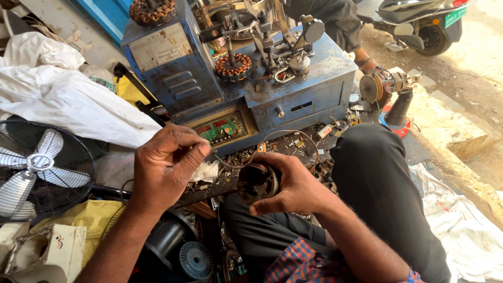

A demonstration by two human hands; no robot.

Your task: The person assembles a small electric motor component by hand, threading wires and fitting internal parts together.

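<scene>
Two hands meet just in front of the blue winding machine (236, 78): the right hand (293, 186) is closed around a dark round motor stator (258, 182), while the left hand (165, 165) pinches a thin copper wire (285, 133) that loops up toward the machine. Judging by this, keeping the wire taut and the stator steady would serve best. Fingers cover most of the stator, the wire's end is hard to trace, and the clutter below the machine blurs together.

Dark round motor stator (258, 182), trailing wire (293, 137)
</scene>
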